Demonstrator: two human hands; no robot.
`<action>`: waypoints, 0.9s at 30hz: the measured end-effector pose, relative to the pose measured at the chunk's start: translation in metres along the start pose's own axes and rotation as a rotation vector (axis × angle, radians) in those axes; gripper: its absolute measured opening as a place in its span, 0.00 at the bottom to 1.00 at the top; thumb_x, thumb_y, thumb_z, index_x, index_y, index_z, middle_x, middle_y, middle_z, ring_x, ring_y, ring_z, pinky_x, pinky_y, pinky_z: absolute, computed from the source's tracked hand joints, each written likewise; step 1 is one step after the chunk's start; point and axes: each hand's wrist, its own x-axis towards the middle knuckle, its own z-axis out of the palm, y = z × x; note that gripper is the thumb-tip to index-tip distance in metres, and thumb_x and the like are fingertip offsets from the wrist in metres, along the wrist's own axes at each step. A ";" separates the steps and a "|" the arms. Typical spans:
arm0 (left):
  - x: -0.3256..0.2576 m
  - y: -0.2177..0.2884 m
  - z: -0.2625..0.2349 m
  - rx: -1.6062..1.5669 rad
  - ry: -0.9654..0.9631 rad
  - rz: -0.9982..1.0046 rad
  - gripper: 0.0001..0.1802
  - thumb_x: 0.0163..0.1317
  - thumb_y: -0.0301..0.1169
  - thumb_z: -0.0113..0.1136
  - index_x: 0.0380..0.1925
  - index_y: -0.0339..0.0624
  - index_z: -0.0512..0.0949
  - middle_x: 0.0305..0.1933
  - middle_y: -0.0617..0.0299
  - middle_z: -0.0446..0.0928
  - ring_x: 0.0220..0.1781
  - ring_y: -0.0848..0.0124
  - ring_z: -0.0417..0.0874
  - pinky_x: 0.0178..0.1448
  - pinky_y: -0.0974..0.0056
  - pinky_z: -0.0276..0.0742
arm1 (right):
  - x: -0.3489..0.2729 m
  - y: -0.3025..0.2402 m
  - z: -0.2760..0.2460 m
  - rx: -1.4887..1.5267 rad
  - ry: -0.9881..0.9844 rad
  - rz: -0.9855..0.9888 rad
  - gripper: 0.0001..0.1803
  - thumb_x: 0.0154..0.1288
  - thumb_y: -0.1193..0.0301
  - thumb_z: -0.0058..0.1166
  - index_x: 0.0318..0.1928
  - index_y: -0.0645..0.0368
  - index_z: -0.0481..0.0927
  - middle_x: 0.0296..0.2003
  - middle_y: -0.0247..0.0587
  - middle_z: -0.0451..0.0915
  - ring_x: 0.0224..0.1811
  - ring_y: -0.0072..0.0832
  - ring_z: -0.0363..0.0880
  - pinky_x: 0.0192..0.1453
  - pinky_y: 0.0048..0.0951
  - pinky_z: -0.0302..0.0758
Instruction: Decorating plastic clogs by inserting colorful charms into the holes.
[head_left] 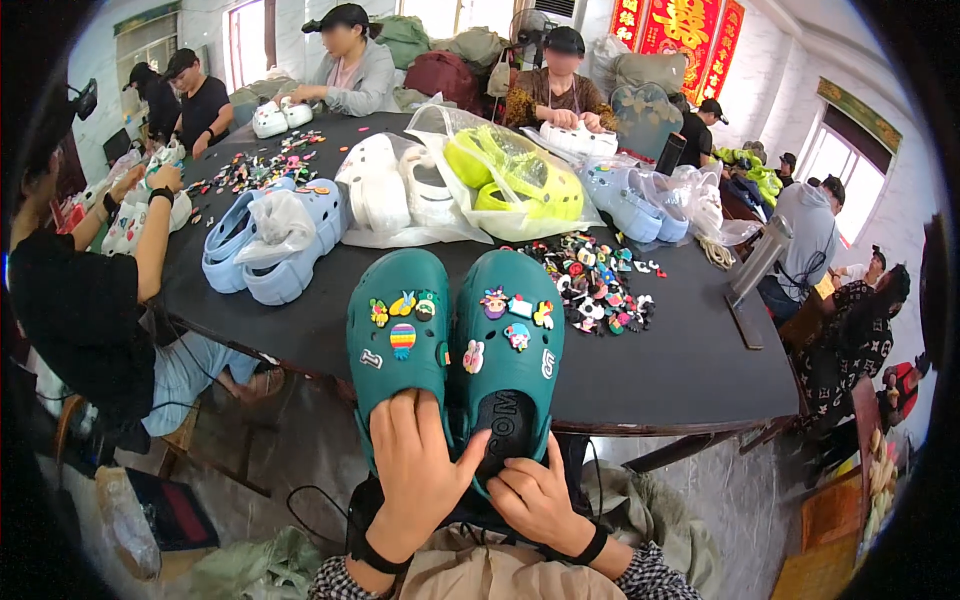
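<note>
A pair of dark green clogs stands side by side, toes pointing away, over the near edge of the table. Colourful shoe charms dot the uppers of the left clog (398, 290) and the right clog (507, 300). My left hand (415, 470) has its fingers tucked into the left clog's opening, fingertips hidden, and its thumb reaches over to the right clog. At the right clog's heel, my right hand (540, 500) grips the rim with curled fingers. The black insole shows between my hands.
On the dark table (680, 390) lie a pile of loose charms (605, 285), light blue clogs (275, 240), bagged white clogs (375, 185) and bagged yellow-green clogs (520, 185). A metal post (760, 265) stands at the right edge. Several other people work around the table.
</note>
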 end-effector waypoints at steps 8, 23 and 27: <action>0.010 0.008 0.001 -0.046 -0.033 0.002 0.28 0.53 0.34 0.69 0.50 0.29 0.71 0.51 0.41 0.67 0.53 0.43 0.68 0.58 0.46 0.65 | -0.007 -0.010 0.006 -0.018 0.008 0.075 0.09 0.56 0.70 0.61 0.40 0.50 0.83 0.40 0.30 0.75 0.54 0.26 0.75 0.72 0.68 0.62; 0.005 0.008 0.019 0.152 -0.014 0.040 0.30 0.47 0.35 0.71 0.46 0.30 0.70 0.48 0.43 0.70 0.51 0.44 0.71 0.60 0.41 0.64 | -0.015 -0.008 0.007 0.049 0.037 0.065 0.15 0.55 0.70 0.64 0.46 0.47 0.86 0.45 0.26 0.78 0.57 0.24 0.75 0.73 0.60 0.63; -0.001 0.006 0.022 0.169 0.004 0.044 0.29 0.45 0.34 0.72 0.44 0.32 0.71 0.46 0.45 0.70 0.50 0.45 0.72 0.60 0.41 0.64 | -0.009 -0.002 -0.014 0.187 0.047 0.064 0.16 0.53 0.72 0.66 0.46 0.48 0.86 0.46 0.29 0.82 0.52 0.27 0.80 0.65 0.48 0.69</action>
